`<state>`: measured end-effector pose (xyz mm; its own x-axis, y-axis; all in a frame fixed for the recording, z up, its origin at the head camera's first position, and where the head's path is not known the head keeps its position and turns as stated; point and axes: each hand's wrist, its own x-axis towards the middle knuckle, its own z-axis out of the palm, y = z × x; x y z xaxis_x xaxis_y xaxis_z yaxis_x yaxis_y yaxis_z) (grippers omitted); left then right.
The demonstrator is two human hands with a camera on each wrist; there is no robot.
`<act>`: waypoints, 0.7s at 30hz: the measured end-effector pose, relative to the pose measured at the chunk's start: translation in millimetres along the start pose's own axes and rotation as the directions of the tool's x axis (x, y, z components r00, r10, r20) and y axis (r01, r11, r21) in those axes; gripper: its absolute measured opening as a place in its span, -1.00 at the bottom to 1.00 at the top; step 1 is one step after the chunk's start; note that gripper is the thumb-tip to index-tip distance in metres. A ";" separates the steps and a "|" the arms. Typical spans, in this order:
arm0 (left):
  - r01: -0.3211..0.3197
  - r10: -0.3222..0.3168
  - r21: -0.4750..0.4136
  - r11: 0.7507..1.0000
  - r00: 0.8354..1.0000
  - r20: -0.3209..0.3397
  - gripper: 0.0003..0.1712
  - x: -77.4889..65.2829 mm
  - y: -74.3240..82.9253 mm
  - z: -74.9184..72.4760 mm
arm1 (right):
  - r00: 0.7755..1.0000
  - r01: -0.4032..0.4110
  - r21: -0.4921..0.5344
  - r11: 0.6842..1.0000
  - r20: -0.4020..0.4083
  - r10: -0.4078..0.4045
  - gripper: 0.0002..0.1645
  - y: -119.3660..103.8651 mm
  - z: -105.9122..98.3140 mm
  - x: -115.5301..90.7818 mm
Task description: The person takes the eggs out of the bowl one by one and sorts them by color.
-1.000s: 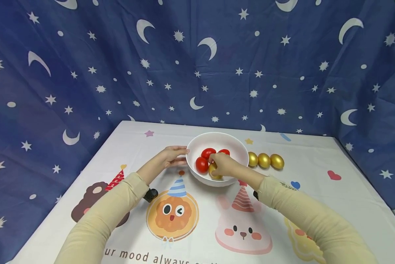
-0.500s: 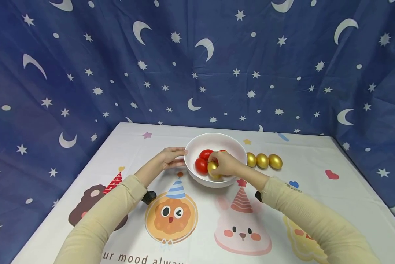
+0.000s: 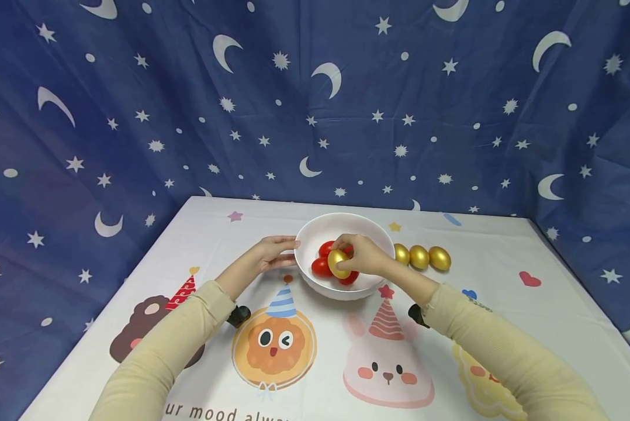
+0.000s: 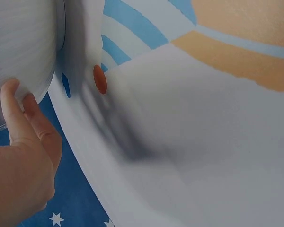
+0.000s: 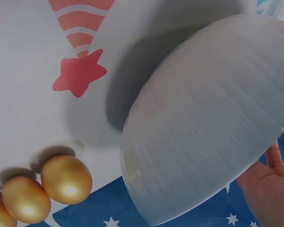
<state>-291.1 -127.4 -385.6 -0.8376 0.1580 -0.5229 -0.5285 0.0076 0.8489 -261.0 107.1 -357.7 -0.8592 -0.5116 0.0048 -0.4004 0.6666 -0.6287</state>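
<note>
Overhead, a blue star-and-moon backdrop (image 3: 189,105) behind a white cartoon-printed tablecloth (image 3: 315,362). At the middle of the cloth, a white bowl (image 3: 315,231) with red eggs (image 3: 321,267) inside. Just beside its outer right wall, a row of three gold eggs (image 3: 419,256) flat on the cloth, touching one another and near the bowl without clear contact. Against the bowl's left wall, the left hand (image 3: 273,252), fingers straight and relaxed, tips pressed to the rim, gripping nothing. Above the bowl's near side, the right hand (image 3: 364,257), thumb and fingertips curled round a single gold egg (image 3: 338,264), raised just clear of the red ones. Judged from this: best to lift straight up over the rim before any sideways travel, with a firm pinch on a smooth, slippery shell. Best also to brace the bowl steadily with the left fingertips against a nudge, and to avoid brushing the red eggs below. From the right wrist view, only the bowl's underside, the gold row and a thumb edge; no grip detail there.
</note>
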 end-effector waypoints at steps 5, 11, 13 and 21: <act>0.002 -0.002 -0.008 1.000 1.000 0.004 -0.40 0.0 -0.8 0.3 | 1.000 -0.025 0.037 0.999 -0.018 0.026 -0.67 -1.7 -4.0 -6.2; 0.001 -0.001 -0.002 1.000 1.000 0.002 -0.41 -1.5 -1.0 1.3 | 0.999 0.000 0.098 0.995 -0.054 0.005 -0.64 -5.8 -8.4 -15.3; 0.006 -0.006 0.011 1.000 1.000 0.001 -0.41 -1.6 -1.1 1.6 | 0.998 -0.004 0.110 0.994 -0.068 0.011 -0.63 -6.7 -9.7 -18.8; 0.004 -0.004 -0.008 1.000 1.000 0.003 -0.41 -1.1 0.4 1.3 | 0.994 0.004 0.162 0.987 -0.111 0.014 -0.60 -5.2 -19.6 -31.9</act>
<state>-290.2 -126.3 -384.6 -0.8352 0.1611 -0.5258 -0.5328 0.0001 0.8463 -237.8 130.6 -339.4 -0.8945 -0.4395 0.0822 -0.3476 0.5679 -0.7461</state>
